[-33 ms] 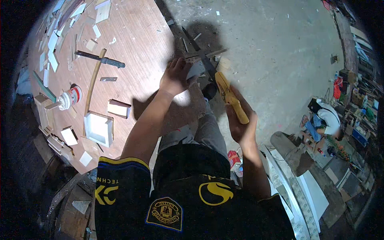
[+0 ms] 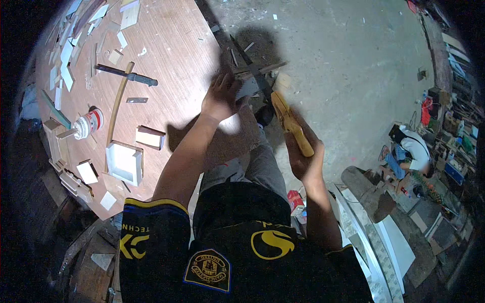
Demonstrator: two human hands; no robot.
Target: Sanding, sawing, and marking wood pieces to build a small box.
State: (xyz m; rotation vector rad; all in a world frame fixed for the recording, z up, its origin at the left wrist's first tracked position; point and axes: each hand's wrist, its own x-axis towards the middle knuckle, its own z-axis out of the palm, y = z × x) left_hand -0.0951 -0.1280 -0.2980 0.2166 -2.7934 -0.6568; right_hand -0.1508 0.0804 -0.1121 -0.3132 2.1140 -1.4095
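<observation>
A handsaw (image 2: 284, 115) with a yellow handle is in my right hand (image 2: 306, 156), its fingers wrapped round the grip. Its dark blade runs up and to the left, past the table's edge. The blade crosses a pale board (image 2: 247, 87) that sticks out over that edge. My left hand (image 2: 221, 98) presses down on this board, fingers bent over it and partly in shadow. How far the blade is into the board cannot be made out. Beneath the hands are my leg and a dark shoe (image 2: 264, 115).
On the wooden table (image 2: 172, 55) lie a dark-handled tool (image 2: 141, 78), a curved wooden strip (image 2: 117, 103), a small metal plate (image 2: 137, 100), a white tub (image 2: 88, 123), a white open box (image 2: 124, 162) and several offcuts. Another person (image 2: 414, 149) crouches at the far right beside cluttered shelves.
</observation>
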